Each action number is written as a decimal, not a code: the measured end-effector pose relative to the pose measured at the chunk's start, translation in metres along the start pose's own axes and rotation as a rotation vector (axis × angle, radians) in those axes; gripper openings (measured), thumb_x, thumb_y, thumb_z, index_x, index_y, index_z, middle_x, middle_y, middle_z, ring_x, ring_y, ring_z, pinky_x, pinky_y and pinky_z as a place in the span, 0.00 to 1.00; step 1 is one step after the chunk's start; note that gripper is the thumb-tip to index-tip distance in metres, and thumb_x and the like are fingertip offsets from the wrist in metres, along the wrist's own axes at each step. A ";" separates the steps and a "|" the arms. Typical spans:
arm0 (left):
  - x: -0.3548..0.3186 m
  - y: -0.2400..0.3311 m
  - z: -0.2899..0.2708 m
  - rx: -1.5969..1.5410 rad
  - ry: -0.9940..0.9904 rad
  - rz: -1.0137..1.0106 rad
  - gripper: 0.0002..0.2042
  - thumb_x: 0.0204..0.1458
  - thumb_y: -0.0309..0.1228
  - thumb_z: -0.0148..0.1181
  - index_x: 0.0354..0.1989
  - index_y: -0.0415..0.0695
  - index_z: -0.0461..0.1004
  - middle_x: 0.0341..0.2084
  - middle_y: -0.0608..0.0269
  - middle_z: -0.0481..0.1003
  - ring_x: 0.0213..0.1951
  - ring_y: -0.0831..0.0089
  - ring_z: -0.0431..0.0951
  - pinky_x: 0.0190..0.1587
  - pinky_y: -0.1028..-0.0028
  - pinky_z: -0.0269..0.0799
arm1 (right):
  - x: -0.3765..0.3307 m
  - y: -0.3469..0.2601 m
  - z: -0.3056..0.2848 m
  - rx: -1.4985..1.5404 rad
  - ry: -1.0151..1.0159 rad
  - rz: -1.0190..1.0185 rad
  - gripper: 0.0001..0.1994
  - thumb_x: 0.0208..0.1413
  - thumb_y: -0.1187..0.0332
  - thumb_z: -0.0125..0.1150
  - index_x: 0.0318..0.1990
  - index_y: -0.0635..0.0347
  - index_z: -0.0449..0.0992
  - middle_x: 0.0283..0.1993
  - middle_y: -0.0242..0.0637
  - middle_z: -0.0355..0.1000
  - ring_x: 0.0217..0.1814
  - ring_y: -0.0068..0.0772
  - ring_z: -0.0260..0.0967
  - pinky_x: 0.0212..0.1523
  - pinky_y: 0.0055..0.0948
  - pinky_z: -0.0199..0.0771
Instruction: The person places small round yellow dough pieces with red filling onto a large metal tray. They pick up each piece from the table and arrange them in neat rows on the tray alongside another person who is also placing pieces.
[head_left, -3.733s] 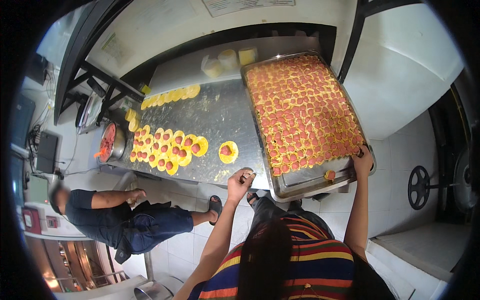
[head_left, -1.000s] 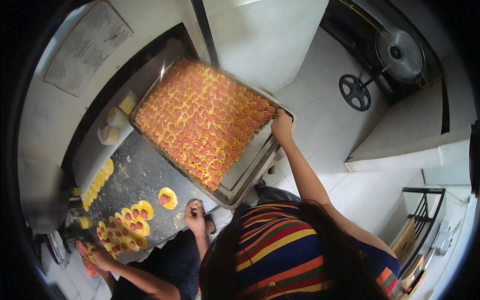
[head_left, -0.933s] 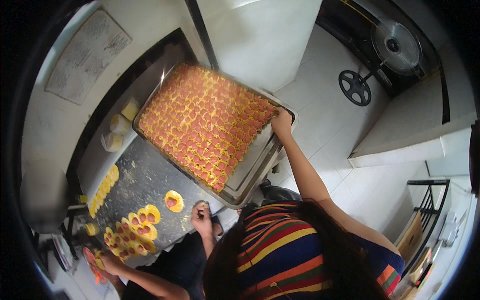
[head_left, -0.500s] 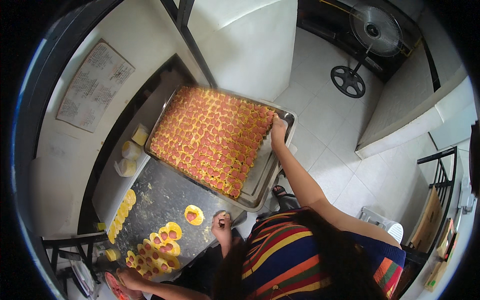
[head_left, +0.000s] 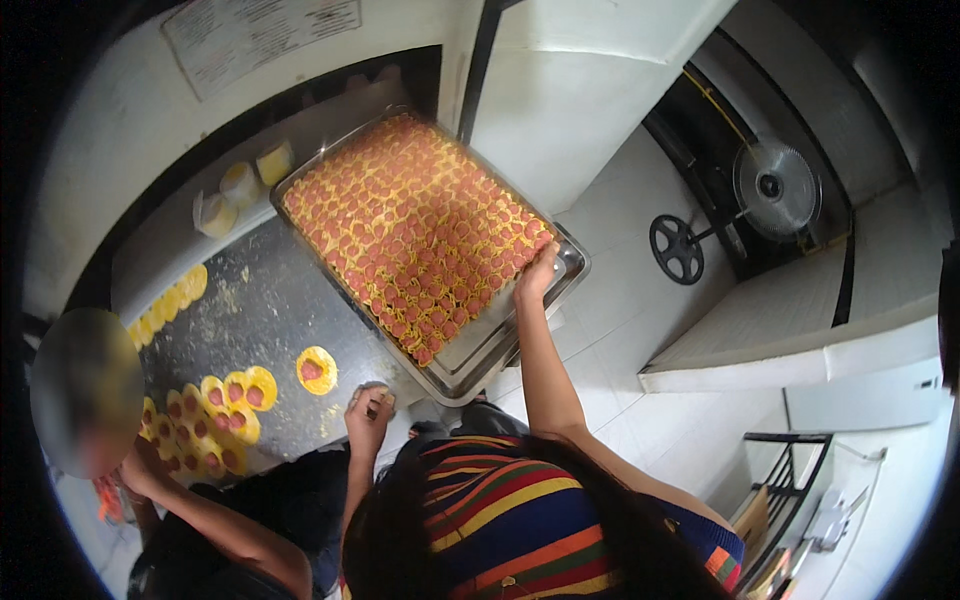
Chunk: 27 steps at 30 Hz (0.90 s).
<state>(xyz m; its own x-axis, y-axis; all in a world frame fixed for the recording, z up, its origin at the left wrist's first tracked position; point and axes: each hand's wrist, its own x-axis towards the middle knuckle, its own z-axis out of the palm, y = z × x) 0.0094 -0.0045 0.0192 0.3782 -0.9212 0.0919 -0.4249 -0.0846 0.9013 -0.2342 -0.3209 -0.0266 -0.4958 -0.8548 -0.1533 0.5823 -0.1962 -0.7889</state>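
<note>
A large metal tray (head_left: 478, 362) lies at the far side of the dark table (head_left: 270, 318), filled with rows of small sausage-and-dough pieces (head_left: 400, 215). At the tray's right end my right hand (head_left: 538, 275) has its fingertips drawn together on the last piece (head_left: 537, 232) of a row. My left hand (head_left: 370, 405) is curled closed by the table's near edge, and what it holds, if anything, I cannot make out. Just beyond it lies a yellow dough round (head_left: 317, 383) with a sausage slice. Several similar rounds (head_left: 237, 425) overlap to the left.
A co-worker's forearm (head_left: 220, 530) reaches in at lower left. Plain dough rounds (head_left: 168, 303) line the table's far left edge, near wrapped yellow blocks (head_left: 240, 183). A white wall panel (head_left: 570, 90) rises behind the tray; a fan (head_left: 770, 187) stands on the floor beyond.
My view has turned, so the table and tray sit further left. My right hand stays at the tray's right end and my left stays curled. The co-worker's head has come into view.
</note>
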 end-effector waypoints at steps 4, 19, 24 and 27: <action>-0.003 0.000 -0.004 0.036 0.006 -0.005 0.08 0.44 0.23 0.63 0.33 0.39 0.73 0.26 0.58 0.72 0.24 0.71 0.74 0.25 0.75 0.69 | -0.036 -0.034 0.005 0.051 0.005 0.003 0.25 0.64 0.53 0.37 0.58 0.64 0.59 0.61 0.39 0.59 0.63 0.30 0.55 0.63 0.27 0.50; 0.000 0.000 -0.007 0.022 -0.021 0.036 0.09 0.44 0.24 0.63 0.34 0.40 0.73 0.29 0.58 0.72 0.24 0.71 0.75 0.25 0.76 0.70 | -0.055 -0.031 0.017 -0.180 0.176 -0.050 0.30 0.63 0.51 0.37 0.63 0.67 0.52 0.66 0.39 0.51 0.65 0.34 0.51 0.64 0.32 0.48; -0.004 -0.011 -0.002 -0.023 -0.010 0.023 0.09 0.44 0.23 0.63 0.34 0.41 0.73 0.29 0.59 0.73 0.25 0.71 0.75 0.25 0.76 0.71 | -0.064 -0.014 0.020 -0.278 -0.052 -0.085 0.33 0.62 0.53 0.38 0.66 0.67 0.41 0.71 0.42 0.40 0.72 0.37 0.36 0.68 0.31 0.34; -0.001 -0.006 -0.002 -0.006 -0.022 0.040 0.09 0.43 0.23 0.63 0.34 0.41 0.73 0.29 0.59 0.73 0.25 0.71 0.75 0.25 0.76 0.70 | -0.052 0.006 0.026 -0.403 -0.018 -0.154 0.34 0.62 0.53 0.38 0.67 0.66 0.37 0.71 0.41 0.35 0.73 0.35 0.34 0.69 0.31 0.34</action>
<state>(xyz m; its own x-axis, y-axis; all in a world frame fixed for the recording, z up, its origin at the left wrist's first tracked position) 0.0134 -0.0027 0.0149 0.3425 -0.9319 0.1190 -0.4347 -0.0449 0.8995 -0.1878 -0.2907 -0.0080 -0.5436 -0.8393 -0.0082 0.2024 -0.1216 -0.9717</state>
